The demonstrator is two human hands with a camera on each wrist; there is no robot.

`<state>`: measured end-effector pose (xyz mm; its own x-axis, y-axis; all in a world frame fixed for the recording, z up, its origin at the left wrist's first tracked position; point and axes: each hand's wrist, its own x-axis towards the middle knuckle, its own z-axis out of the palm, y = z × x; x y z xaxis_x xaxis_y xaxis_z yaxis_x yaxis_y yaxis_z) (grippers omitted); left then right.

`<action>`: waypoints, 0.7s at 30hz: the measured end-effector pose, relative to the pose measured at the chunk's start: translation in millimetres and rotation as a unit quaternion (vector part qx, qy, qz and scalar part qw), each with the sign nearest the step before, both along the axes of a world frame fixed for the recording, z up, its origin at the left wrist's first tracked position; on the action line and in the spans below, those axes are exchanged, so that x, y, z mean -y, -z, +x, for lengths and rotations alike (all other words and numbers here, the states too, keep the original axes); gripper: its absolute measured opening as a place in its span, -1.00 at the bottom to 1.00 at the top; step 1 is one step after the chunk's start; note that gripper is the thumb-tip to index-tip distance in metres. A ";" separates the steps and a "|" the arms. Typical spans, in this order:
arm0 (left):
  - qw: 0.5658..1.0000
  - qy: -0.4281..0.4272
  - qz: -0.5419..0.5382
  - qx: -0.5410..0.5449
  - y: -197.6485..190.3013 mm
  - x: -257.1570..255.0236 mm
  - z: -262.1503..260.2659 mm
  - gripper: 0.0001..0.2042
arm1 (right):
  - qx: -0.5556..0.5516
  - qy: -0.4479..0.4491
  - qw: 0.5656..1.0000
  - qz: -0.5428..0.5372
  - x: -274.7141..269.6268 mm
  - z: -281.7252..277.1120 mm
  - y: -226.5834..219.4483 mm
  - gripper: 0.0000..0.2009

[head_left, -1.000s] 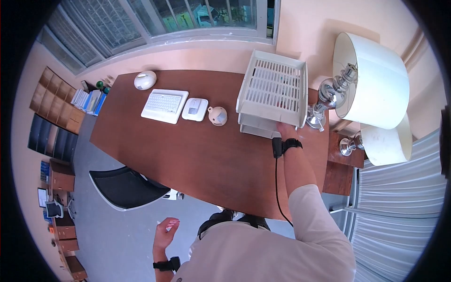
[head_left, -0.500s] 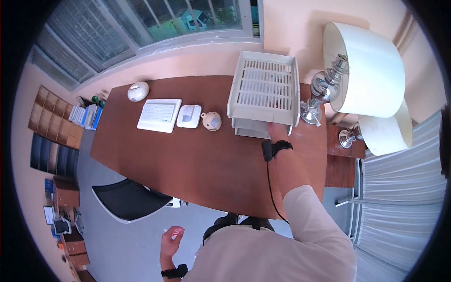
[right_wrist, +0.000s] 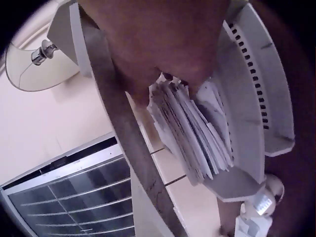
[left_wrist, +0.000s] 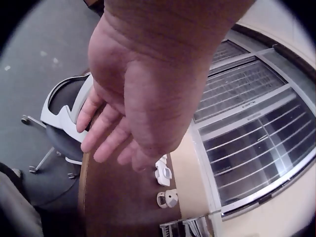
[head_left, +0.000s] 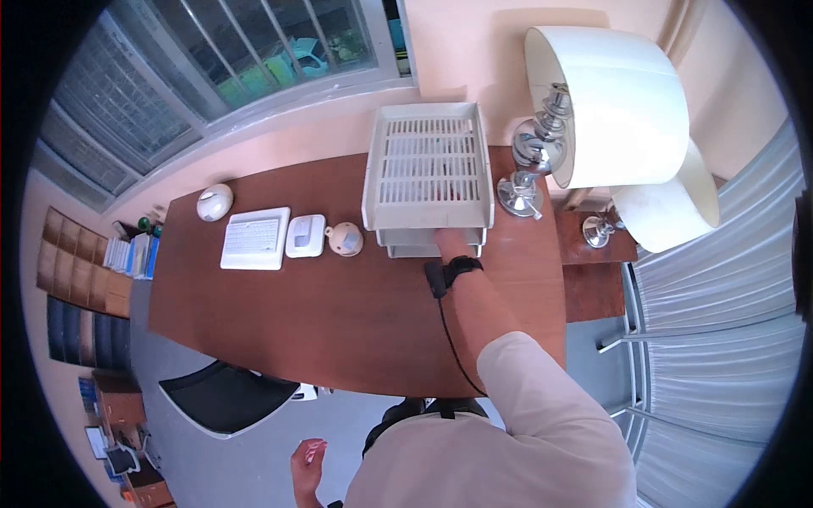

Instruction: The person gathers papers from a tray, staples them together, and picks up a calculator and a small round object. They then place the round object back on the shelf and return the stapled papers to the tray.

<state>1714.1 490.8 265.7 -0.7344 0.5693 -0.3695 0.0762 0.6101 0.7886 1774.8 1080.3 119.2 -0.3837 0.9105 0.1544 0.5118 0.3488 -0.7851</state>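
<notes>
A grey tiered letter tray (head_left: 428, 218) with a slotted top stands at the back of the desk. My right hand (head_left: 451, 244) reaches into its front, below the top tier, and the fingers are hidden there in the head view. In the right wrist view that hand grips a thick stack of papers (right_wrist: 185, 133) between thumb and fingers, within the tray's tiers (right_wrist: 247, 140). My left hand (head_left: 307, 461) hangs off the desk's near side with its fingers loosely bent, holding nothing; its palm shows in the left wrist view.
Left of the tray, the brown desk (head_left: 364, 330) bears a round beige object (head_left: 345, 240), a small white device (head_left: 305, 235), a white keyboard (head_left: 254, 239) and a white rounded object (head_left: 215, 202). A chrome lamp (head_left: 521, 195) stands close right. A black chair (head_left: 237, 398) is at the near left.
The head view has turned, so desk, tray and lamps shift left in it. My right hand stays in the tray's front. The left hand appears lower in the picture.
</notes>
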 end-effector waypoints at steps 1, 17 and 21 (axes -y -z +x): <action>1.000 -0.006 -0.003 -0.004 -1.6 -0.7 -0.1 -0.87 | -0.004 -0.006 1.000 -0.003 -1.4 1.9 1.0 -0.65; 0.999 -0.005 -0.018 0.039 0.0 -5.3 -2.9 -0.87 | 0.085 -0.048 0.995 -0.032 -30.7 13.0 29.1 -0.65; 0.999 -0.007 -0.008 0.030 -2.4 -5.9 -2.2 -0.87 | 0.140 -0.090 0.986 -0.002 -35.1 8.4 29.3 -0.63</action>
<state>1711.8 496.7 268.0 -0.7185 0.5522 -0.4228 0.0199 0.6240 0.7811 1783.2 1115.4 89.8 -0.5657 0.8245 0.0163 0.6395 0.4511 -0.6225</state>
